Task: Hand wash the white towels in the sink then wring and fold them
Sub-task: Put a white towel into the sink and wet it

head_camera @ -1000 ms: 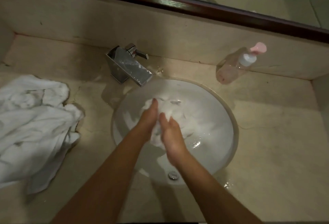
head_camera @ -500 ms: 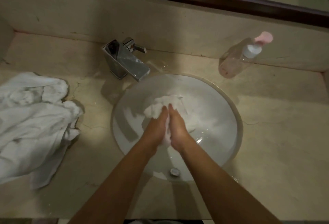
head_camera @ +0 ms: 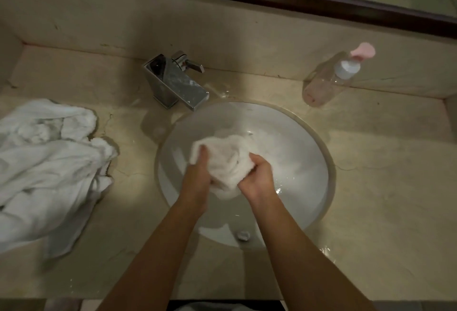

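A small wet white towel [head_camera: 226, 158] is bunched up over the round white sink [head_camera: 306, 152], which holds water. My left hand [head_camera: 199, 174] grips the towel's left side, fingers curled into the cloth. My right hand [head_camera: 257, 178] grips its lower right side. Both hands hold the bundle between them just above the basin. A heap of crumpled white towels [head_camera: 49, 170] lies on the beige counter to the left of the sink.
A chrome faucet [head_camera: 176, 83] stands behind the sink's left rim. A clear pump bottle with a pink top [head_camera: 336, 76] leans at the back right of the counter [head_camera: 385, 187]. A dark-framed mirror [head_camera: 296, 1] runs along the wall. Water is spilled near the sink's front right rim.
My hands had their palms pressed together on the towel; now they have spread apart and grip the bunched towel from either side, lifting more cloth into view.
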Demonstrator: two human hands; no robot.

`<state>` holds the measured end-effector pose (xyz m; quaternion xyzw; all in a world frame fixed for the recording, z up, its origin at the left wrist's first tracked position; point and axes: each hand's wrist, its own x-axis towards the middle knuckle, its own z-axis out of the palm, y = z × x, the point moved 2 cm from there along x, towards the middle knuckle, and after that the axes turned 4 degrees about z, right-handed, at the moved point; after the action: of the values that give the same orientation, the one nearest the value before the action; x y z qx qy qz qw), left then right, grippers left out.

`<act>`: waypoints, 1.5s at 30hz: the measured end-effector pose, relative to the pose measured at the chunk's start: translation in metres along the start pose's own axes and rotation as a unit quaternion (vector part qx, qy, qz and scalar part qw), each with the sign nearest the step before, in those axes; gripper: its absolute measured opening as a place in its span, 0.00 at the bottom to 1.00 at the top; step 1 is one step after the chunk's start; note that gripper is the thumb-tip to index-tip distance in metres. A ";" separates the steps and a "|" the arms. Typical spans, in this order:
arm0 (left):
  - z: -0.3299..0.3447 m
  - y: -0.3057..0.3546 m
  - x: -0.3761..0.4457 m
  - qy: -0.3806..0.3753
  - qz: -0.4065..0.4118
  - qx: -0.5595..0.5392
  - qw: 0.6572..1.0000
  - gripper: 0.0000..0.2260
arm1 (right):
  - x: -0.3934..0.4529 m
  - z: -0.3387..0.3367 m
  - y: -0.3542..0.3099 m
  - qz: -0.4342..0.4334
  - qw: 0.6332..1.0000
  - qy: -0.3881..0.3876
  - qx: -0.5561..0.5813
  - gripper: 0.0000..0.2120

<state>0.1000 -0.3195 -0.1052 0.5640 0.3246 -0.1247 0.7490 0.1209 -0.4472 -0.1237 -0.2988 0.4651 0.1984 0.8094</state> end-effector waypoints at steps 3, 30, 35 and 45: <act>-0.020 -0.001 0.013 0.136 -0.130 -0.129 0.974 0.33 | -0.024 -0.033 -0.015 -0.051 0.980 -0.046 0.187 0.17; -0.032 0.027 -0.019 0.115 0.043 0.451 0.884 0.33 | -0.061 -0.066 -0.001 -0.021 0.992 -0.097 0.080 0.18; -0.015 0.020 -0.003 0.066 0.026 0.112 0.991 0.28 | -0.064 -0.090 0.000 0.020 0.987 -0.061 0.146 0.25; 0.022 -0.052 -0.037 -0.019 -0.206 -0.212 0.955 0.20 | -0.068 -0.056 -0.015 -0.057 0.991 -0.096 0.073 0.17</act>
<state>0.0508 -0.3639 -0.1189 0.3113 0.4384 -0.2151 0.8153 0.0612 -0.4987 -0.0823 -0.2448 0.3810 0.1455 0.8796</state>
